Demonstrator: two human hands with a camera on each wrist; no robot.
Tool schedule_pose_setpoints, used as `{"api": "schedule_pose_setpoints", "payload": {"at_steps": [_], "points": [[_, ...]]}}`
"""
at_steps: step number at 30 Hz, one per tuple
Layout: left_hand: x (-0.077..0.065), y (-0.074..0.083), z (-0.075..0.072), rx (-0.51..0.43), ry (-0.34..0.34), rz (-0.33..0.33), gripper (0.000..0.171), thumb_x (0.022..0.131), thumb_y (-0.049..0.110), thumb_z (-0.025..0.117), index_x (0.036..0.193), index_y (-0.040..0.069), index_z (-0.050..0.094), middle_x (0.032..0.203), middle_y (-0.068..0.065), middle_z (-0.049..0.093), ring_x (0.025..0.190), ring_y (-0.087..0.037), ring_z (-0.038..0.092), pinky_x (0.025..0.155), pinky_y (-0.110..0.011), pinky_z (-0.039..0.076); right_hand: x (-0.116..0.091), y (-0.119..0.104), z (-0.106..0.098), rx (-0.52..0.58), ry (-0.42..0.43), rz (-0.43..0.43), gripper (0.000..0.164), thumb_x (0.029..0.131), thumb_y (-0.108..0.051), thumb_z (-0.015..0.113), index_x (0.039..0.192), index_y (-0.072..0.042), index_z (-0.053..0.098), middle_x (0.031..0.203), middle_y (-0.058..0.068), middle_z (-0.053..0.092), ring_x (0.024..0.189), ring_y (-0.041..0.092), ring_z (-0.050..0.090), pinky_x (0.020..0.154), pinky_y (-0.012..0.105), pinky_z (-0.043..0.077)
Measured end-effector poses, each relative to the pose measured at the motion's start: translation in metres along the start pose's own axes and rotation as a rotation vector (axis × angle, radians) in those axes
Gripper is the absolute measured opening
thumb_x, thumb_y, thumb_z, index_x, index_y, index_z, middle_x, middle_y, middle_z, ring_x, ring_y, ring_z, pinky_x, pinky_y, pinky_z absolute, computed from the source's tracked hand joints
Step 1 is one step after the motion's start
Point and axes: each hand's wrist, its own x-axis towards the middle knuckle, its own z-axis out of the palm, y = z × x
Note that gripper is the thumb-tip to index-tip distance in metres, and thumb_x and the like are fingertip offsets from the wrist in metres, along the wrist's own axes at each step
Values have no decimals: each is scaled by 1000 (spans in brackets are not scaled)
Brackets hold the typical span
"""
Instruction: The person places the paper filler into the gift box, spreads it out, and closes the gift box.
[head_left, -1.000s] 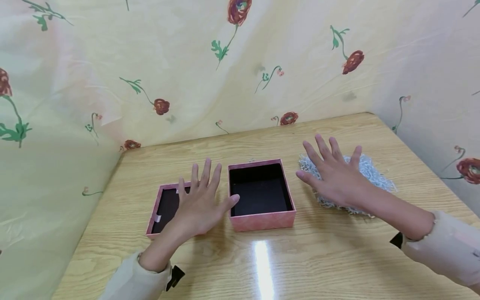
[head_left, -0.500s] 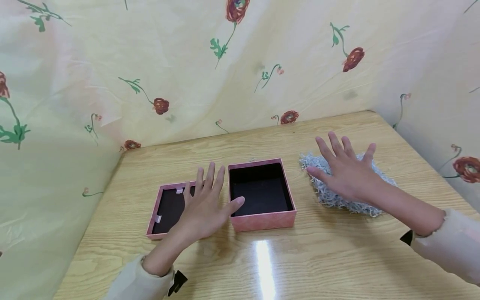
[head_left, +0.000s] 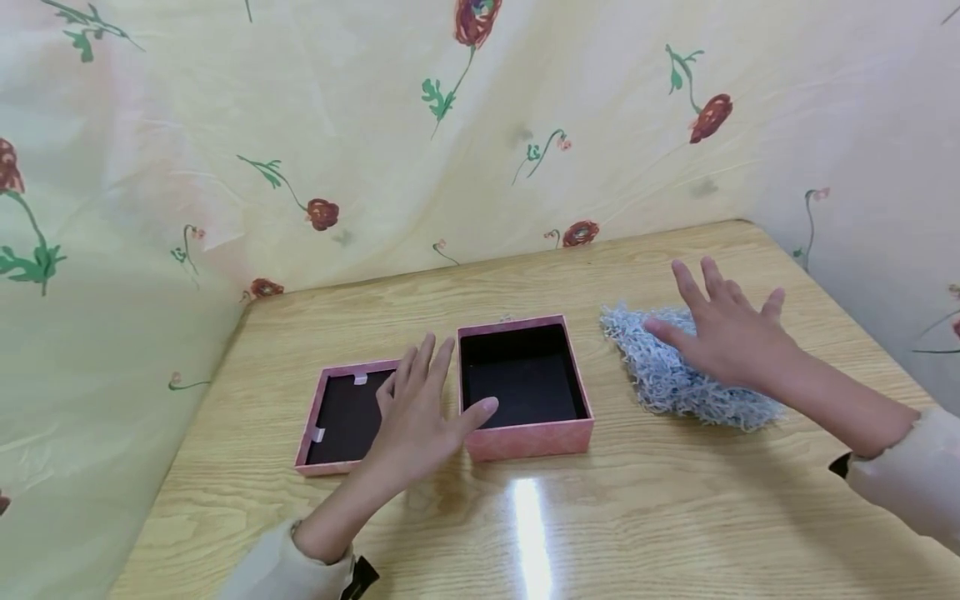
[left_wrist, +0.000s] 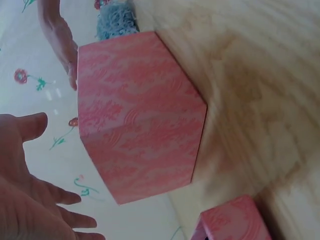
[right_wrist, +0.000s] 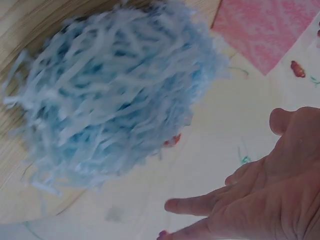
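An open pink box [head_left: 529, 440] with a black inside stands in the middle of the wooden table. Left of it lies its shallow lid [head_left: 347, 417], inner side up, with small white tabs. My left hand [head_left: 420, 417] hovers between lid and box, fingers spread and holding nothing; the left wrist view shows it beside the patterned box wall [left_wrist: 140, 115]. To the right sits a heap of light blue shredded paper [head_left: 660, 375]. My right hand [head_left: 735, 333] hangs over that heap with fingers extended. In the right wrist view, a gap shows between the fingers and the paper [right_wrist: 115, 95].
The wooden table [head_left: 637, 517] has its far edge against a cream curtain [head_left: 375, 108] printed with red flowers. A bright strip of light reflects off the tabletop in front of the box. More curtain hangs along the left and right sides.
My right hand has moved right and slightly away from me, uncovering more of the blue paper. My left hand has shifted a little right, and its fingers have bent slightly. Box and lid stay put.
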Motion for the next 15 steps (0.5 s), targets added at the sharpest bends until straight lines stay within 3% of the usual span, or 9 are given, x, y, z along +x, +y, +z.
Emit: {"api": "schedule_pose_setpoints", "payload": {"at_steps": [5, 9, 12, 15], "points": [[-2, 3, 3, -69, 42, 1, 92, 83, 63, 61, 154, 21, 21, 161, -5, 10, 147, -30, 4, 106, -60, 8, 4, 12, -4, -1, -35, 22, 94, 94, -68, 33, 153, -10, -12, 150, 39, -5, 127, 66, 17, 85, 86, -3], [-3, 4, 4, -135, 58, -10, 92, 80, 56, 71, 153, 21, 27, 160, -3, 14, 146, -28, 8, 107, -66, 12, 8, 20, -7, -25, -67, 28, 95, 94, -67, 31, 152, -5, -13, 147, 44, 2, 118, 67, 31, 86, 84, 12], [-3, 5, 5, -201, 48, -32, 92, 78, 52, 75, 152, 25, 28, 160, -2, 15, 146, -28, 10, 106, -66, 21, 11, 28, -10, -29, -103, 25, 96, 96, -65, 31, 150, 0, -15, 143, 48, 3, 106, 66, 44, 79, 76, 33], [-3, 6, 4, -248, 38, -47, 91, 77, 49, 77, 151, 26, 30, 159, -3, 17, 145, -30, 14, 103, -64, 30, 14, 36, -12, -20, -139, 26, 96, 97, -64, 31, 148, 1, -17, 141, 51, 3, 102, 66, 48, 68, 65, 42]]}}
